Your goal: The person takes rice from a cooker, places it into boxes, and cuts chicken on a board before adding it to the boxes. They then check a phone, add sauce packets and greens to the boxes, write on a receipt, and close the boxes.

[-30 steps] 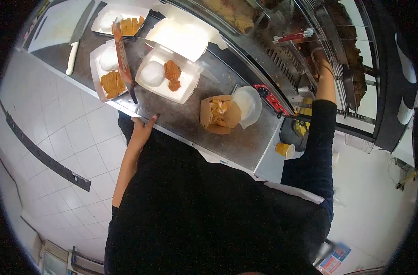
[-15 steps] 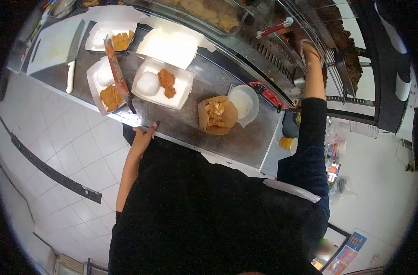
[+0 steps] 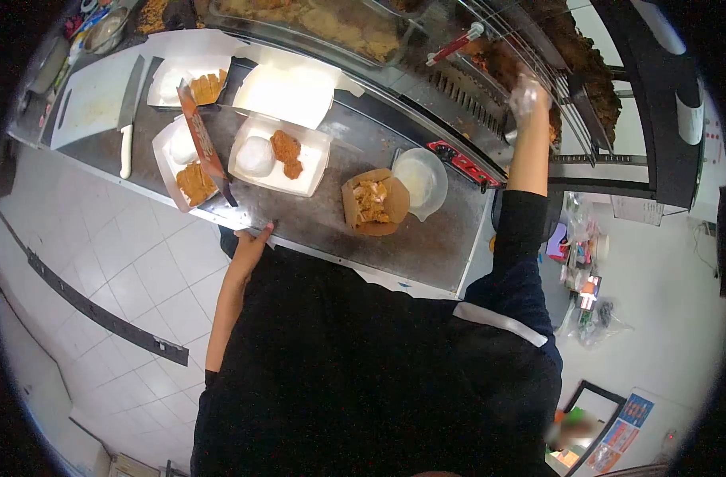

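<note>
My left hand (image 3: pixel 254 237) rests at the front edge of the dark counter (image 3: pixel 299 219), thumb and fingers apart, holding nothing. Stretched far to the right, my right hand (image 3: pixel 530 99) reaches in beside the wire rack of the food case; clear plastic seems to cover it. Its fingers are blurred and partly hidden. Red-handled tongs (image 3: pixel 456 44) lie close to that hand. Nearest my left hand is an open white box (image 3: pixel 319 171) with a ball of rice (image 3: pixel 256 156) and fried pieces (image 3: pixel 287 153). A brown paper box (image 3: pixel 396 203) of fried food stands farther right.
Two more white boxes with rice and sliced cutlet stand left, an orange-brown printed strip (image 3: pixel 200 135) leaning across one. A knife (image 3: pixel 127 143) lies on a white cutting board (image 3: pixel 93 99). A clear plastic bowl (image 3: pixel 427 183) sits behind the paper box. The wire rack (image 3: pixel 570 103) hangs at right.
My right hand has shifted slightly left and down in the view, still within the case. My left hand stays at the counter edge. The whole view has moved slightly.
</note>
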{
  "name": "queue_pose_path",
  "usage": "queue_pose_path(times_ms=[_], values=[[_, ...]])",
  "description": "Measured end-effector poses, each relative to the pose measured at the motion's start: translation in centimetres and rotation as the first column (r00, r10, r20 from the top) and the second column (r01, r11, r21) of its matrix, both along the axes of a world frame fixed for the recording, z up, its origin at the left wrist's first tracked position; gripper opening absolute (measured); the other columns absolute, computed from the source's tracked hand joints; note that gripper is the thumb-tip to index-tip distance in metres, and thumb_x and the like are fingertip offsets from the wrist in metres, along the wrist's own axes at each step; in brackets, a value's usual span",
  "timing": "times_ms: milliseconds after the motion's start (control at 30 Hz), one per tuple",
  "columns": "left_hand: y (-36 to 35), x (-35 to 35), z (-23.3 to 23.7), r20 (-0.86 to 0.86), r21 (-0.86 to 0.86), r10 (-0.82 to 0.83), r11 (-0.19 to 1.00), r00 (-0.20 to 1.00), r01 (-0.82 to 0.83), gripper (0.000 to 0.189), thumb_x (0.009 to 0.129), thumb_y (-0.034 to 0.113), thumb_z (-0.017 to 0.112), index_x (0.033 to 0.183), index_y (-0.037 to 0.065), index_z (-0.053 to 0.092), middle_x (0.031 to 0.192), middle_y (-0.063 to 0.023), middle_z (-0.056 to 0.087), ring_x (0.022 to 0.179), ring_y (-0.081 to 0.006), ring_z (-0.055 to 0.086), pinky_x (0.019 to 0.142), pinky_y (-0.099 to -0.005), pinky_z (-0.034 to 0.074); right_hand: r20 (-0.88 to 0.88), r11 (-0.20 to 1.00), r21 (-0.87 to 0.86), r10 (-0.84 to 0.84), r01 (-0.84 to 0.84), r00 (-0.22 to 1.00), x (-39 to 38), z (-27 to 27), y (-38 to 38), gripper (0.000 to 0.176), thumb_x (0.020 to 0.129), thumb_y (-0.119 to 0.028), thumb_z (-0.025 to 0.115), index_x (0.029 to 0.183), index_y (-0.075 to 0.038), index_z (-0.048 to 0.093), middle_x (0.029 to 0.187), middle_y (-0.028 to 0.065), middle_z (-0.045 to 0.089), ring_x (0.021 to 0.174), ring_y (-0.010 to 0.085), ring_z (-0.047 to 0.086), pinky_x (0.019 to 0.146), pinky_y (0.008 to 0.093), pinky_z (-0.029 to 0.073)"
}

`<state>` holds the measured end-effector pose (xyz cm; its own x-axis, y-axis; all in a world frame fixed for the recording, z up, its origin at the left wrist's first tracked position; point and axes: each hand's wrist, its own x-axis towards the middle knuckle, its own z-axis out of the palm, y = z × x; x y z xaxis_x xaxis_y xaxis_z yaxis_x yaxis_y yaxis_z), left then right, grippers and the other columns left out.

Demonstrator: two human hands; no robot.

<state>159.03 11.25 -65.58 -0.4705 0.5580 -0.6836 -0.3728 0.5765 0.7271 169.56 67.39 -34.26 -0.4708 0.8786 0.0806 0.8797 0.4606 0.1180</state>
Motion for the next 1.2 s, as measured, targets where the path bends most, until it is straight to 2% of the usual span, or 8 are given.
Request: queue_pose_path(times_ms=[233, 367, 567, 667, 867, 1067, 1133, 1200], values=[[0.3, 0.1, 1.7, 0.052, 0.047, 0.023, 0.999, 0.998, -0.026, 0.11, 0.084, 0.048, 0.064, 0.131, -0.025, -0.005, 0.143, -0.0313, 0.022, 0.135, -0.0319, 0.022, 0.111, -0.0292, 0.009, 0.164, 0.999, -0.03, -0.039, 0.044, 0.986, -4.7, -0.4, 1.3, 0.046, 0.096, -0.036, 0.037, 0.13, -0.008, 0.049, 0.138, 0.0172, 0.043, 0.127, 0.0283, 0.042, 0.103, 0.037, 0.035], [0.5, 0.7, 2.5, 0.078, 0.026, 0.099, 0.995, 0.992, -0.101, 0.108, 0.084, 0.045, 0.065, 0.132, -0.024, -0.003, 0.14, -0.0293, 0.028, 0.132, -0.0312, 0.027, 0.11, -0.0303, 0.015, 0.221, 0.994, -0.069, -0.073, 0.09, 0.973, -6.8, -0.5, 2.4, 0.046, 0.096, -0.037, 0.037, 0.13, -0.009, 0.05, 0.138, 0.017, 0.044, 0.127, 0.0278, 0.042, 0.103, 0.0366, 0.035], [0.5, 0.9, 1.6, -0.01, 0.184, 0.113, 0.977, 0.994, -0.109, 0.099, 0.086, 0.042, 0.063, 0.131, -0.024, 0.004, 0.139, -0.0297, 0.027, 0.131, -0.0312, 0.028, 0.109, -0.0302, 0.018, 0.269, 0.986, -0.092, -0.111, 0.14, 0.957, -7.2, -0.6, 3.0, 0.046, 0.096, -0.037, 0.037, 0.13, -0.009, 0.05, 0.138, 0.0166, 0.044, 0.127, 0.027, 0.042, 0.103, 0.0361, 0.036], [0.5, 1.0, 0.8, 0.07, 0.069, 0.121, 0.99, 0.99, -0.126, 0.097, 0.087, 0.042, 0.062, 0.131, -0.024, 0.006, 0.139, -0.0303, 0.028, 0.131, -0.0311, 0.027, 0.11, -0.03, 0.016, 0.254, 0.978, -0.13, -0.125, 0.161, 0.959, -6.1, -0.3, 3.6, 0.046, 0.096, -0.037, 0.037, 0.13, -0.01, 0.05, 0.138, 0.0164, 0.044, 0.128, 0.0266, 0.042, 0.103, 0.0358, 0.036], [0.1, 0.6, -1.1, -0.056, 0.118, -0.002, 0.993, 0.998, 0.009, 0.099, 0.087, 0.044, 0.061, 0.131, -0.024, 0.004, 0.138, -0.03, 0.03, 0.133, -0.031, 0.025, 0.111, -0.0305, 0.012, 0.163, 0.936, -0.271, -0.186, 0.225, 0.969, -3.8, 0.4, 4.2, 0.046, 0.096, -0.038, 0.037, 0.13, -0.011, 0.05, 0.138, 0.0161, 0.044, 0.128, 0.0259, 0.042, 0.103, 0.0353, 0.036], [0.2, -0.3, 1.4, 0.198, 0.128, -0.02, 0.992, 0.98, -0.006, 0.103, 0.085, 0.048, 0.062, 0.132, -0.024, 0.004, 0.139, -0.0304, 0.029, 0.132, -0.0309, 0.026, 0.11, -0.0308, 0.015, 0.069, 0.753, -0.58, -0.334, 0.31, 0.94, -2.7, -1.8, 3.8, 0.046, 0.096, -0.038, 0.036, 0.13, -0.011, 0.05, 0.138, 0.0157, 0.045, 0.128, 0.0251, 0.042, 0.103, 0.0347, 0.036], [-0.1, -0.1, 0.8, 0.124, 0.099, 0.003, 0.995, 0.992, -0.016, 0.106, 0.084, 0.049, 0.063, 0.131, -0.025, 0.003, 0.138, -0.0306, 0.029, 0.131, -0.0312, 0.027, 0.109, -0.0302, 0.017, 0.038, 0.795, -0.54, -0.305, 0.277, 0.951, -2.1, -2.2, 2.7, 0.046, 0.096, -0.038, 0.036, 0.13, -0.012, 0.051, 0.138, 0.0156, 0.045, 0.128, 0.0248, 0.042, 0.103, 0.0346, 0.036], [-0.1, 0.1, 0.1, 0.068, 0.057, 0.022, 0.998, 0.997, -0.026, 0.107, 0.083, 0.049, 0.064, 0.13, -0.026, 0.002, 0.138, -0.0308, 0.029, 0.13, -0.0316, 0.029, 0.109, -0.0297, 0.018, 0.029, 0.969, -0.217, -0.118, 0.122, 0.993, -1.3, -2.3, 1.4, 0.05, 0.094, -0.042, 0.035, 0.134, -0.013, 0.046, 0.141, 0.0151, 0.04, 0.131, 0.027, 0.036, 0.106, 0.0402, 0.03]])
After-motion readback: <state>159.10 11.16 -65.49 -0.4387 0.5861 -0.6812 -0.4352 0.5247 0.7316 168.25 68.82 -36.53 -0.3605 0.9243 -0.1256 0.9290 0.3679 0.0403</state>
